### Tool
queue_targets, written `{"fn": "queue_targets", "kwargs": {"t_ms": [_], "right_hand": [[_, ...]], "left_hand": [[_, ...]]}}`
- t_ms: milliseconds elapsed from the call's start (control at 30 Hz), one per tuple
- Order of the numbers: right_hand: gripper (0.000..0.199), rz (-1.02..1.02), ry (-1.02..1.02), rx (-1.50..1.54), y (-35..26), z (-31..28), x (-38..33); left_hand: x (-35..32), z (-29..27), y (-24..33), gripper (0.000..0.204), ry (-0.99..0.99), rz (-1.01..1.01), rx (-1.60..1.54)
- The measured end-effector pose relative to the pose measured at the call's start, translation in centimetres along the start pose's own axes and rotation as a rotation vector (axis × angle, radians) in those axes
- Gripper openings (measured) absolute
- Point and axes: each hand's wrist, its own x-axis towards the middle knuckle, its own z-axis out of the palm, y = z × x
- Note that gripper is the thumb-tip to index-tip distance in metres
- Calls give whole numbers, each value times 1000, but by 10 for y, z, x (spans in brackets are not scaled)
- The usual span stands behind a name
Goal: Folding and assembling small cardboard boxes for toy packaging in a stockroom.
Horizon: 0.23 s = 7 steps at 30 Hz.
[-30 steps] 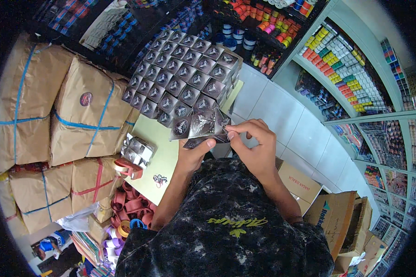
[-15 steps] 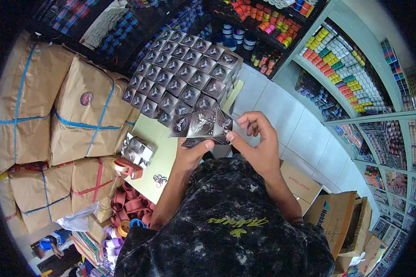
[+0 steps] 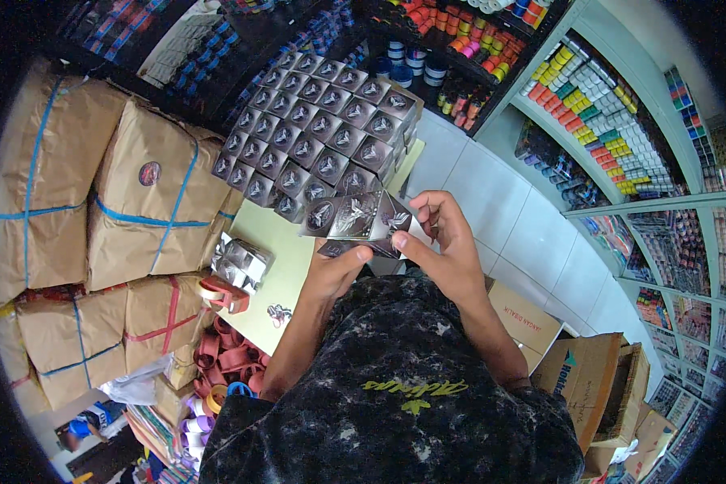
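In front of my chest is a partly folded small cardboard box (image 3: 355, 218), dark and silvery with a winged emblem, its panels spread. My left hand (image 3: 336, 270) grips its lower left side from beneath, thumb along the near edge. On its right panel rests the thumb of my right hand (image 3: 453, 256); the other fingers curl above and behind, partly hidden. Just beyond stands a block of many matching boxes (image 3: 319, 121), stacked in close rows on the pale yellow table (image 3: 294, 246). Left of my left forearm lies a small bundle of cords or tags (image 3: 279, 315).
Silvery folded cartons (image 3: 242, 262) and tape rolls (image 3: 224, 294) lie at the table's left. Large brown paper parcels (image 3: 149, 194) are piled on the left. Shelves with colourful spools (image 3: 589, 113) line the right, and open cardboard boxes (image 3: 589, 387) stand at lower right.
The box has shifted slightly right and its right panel is turned a little. My right hand has moved slightly left, its fingers closer to the box.
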Motion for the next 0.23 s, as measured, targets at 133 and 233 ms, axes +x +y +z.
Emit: {"fn": "queue_targets", "kwargs": {"t_ms": [133,233], "right_hand": [[45,-15,2,-11,-4,3,-3],[41,-87,-22,-25,0,4,-6]], "left_hand": [[-1,-3,1,64,22,-12,-1],[0,-9,-3,69,35,-20,24]]}}
